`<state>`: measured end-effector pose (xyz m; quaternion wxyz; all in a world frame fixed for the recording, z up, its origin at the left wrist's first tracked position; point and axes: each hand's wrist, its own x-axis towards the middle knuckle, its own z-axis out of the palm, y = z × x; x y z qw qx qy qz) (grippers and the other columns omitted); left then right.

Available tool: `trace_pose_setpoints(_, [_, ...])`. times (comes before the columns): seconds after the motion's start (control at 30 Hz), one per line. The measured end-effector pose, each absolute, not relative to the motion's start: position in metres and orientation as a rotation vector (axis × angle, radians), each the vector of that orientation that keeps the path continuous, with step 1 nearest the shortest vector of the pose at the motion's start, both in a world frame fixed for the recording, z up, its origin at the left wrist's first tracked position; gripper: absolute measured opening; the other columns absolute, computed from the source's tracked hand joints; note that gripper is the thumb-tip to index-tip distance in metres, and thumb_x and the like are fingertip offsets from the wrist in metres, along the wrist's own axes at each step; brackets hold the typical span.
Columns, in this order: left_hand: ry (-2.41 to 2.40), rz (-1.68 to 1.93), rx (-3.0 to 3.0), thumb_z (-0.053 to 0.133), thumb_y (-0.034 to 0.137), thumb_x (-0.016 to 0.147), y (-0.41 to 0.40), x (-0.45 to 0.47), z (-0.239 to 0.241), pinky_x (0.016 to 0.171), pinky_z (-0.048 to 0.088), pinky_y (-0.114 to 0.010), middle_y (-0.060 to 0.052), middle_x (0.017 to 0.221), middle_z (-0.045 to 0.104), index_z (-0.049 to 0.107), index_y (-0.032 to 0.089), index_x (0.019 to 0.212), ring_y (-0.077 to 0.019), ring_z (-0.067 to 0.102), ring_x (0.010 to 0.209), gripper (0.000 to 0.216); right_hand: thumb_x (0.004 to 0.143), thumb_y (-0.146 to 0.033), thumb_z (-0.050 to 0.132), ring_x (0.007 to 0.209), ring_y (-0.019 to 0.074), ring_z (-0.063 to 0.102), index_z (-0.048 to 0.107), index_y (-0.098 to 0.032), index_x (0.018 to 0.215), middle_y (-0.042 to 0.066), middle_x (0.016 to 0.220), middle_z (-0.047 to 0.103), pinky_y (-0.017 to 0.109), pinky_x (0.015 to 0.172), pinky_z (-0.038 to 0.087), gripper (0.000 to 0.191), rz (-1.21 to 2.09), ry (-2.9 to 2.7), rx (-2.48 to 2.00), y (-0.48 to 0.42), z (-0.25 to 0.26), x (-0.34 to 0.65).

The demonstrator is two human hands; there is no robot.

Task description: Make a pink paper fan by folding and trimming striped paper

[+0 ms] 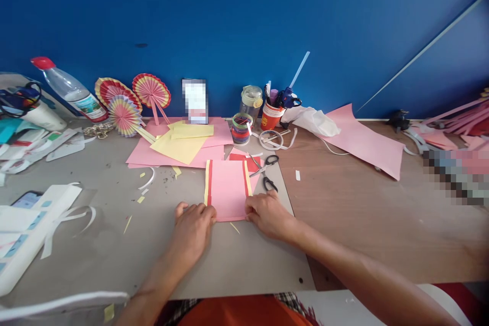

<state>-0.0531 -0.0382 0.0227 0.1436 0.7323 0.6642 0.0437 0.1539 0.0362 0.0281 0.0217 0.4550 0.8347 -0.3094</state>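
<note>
A pink paper sheet (228, 188) with red and yellow strips down both sides lies flat on the grey tabletop in front of me. My left hand (195, 221) grips its lower left corner, fingers curled together. At the lower right corner my right hand (269, 214) pinches the same sheet. The near edge between the hands looks slightly folded or raised. Just beyond the right hand rest black-handled scissors (270, 183), their blades over red and pink paper scraps (244, 162). Thin yellow slivers lie around the sheet.
Yellow sheets (179, 145) on pink paper, folded paper fans (151, 91) and a tilted bottle (76, 91) stand back left. Behind are a phone (195, 102), a tape jar (240, 130) and a red cup (270, 117). A large pink sheet (362, 137) lies right, a white power strip (38, 234) left.
</note>
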Motion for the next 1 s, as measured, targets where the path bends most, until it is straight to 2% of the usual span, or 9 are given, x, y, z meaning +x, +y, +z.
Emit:
trace_pose_setpoints(0.3, [1.878,0.169,2.110,0.036,0.015,0.092,-0.034,-0.057,0.028,0.093,0.023,-0.043,0.003,0.071,0.061,0.061,0.023,0.078,-0.0146,0.057,0.068,0.030,0.081,-0.017,0.057,0.060,0.0089,0.048,0.050,-0.017,0.069,-0.005,0.070,0.064,0.030,0.084,0.023,0.014,-0.912,2.512,1.308,0.046,0.028,0.151])
trace_pose_setpoints(0.57, [1.833,0.085,2.062,0.039,0.016,0.089,-0.024,-0.061,0.032,0.094,0.024,-0.044,0.003,0.071,0.064,0.056,0.021,0.072,-0.0155,0.058,0.066,0.025,0.082,-0.020,0.057,0.057,0.0101,0.048,0.052,-0.018,0.071,-0.003,0.068,0.065,0.033,0.087,0.026,0.012,-0.824,2.467,1.236,0.051,0.034,0.147])
trace_pose_setpoints(0.8, [1.824,0.025,2.086,0.041,0.017,0.088,-0.019,-0.062,0.033,0.096,0.026,-0.047,0.001,0.071,0.065,0.054,0.020,0.072,-0.0184,0.061,0.069,0.020,0.082,-0.019,0.059,0.058,0.0106,0.050,0.054,-0.019,0.071,-0.003,0.070,0.067,0.031,0.084,0.030,0.012,-0.817,2.477,1.226,0.052,0.033,0.147])
trace_pose_setpoints(1.0, [1.815,-0.014,2.073,0.044,0.020,0.085,-0.015,-0.066,0.032,0.096,0.028,-0.046,0.000,0.070,0.066,0.051,0.021,0.068,-0.0186,0.061,0.068,0.018,0.083,-0.027,0.061,0.060,0.0123,0.051,0.054,-0.018,0.070,-0.001,0.064,0.063,0.032,0.086,0.032,0.018,-0.740,2.400,1.200,0.058,0.042,0.145])
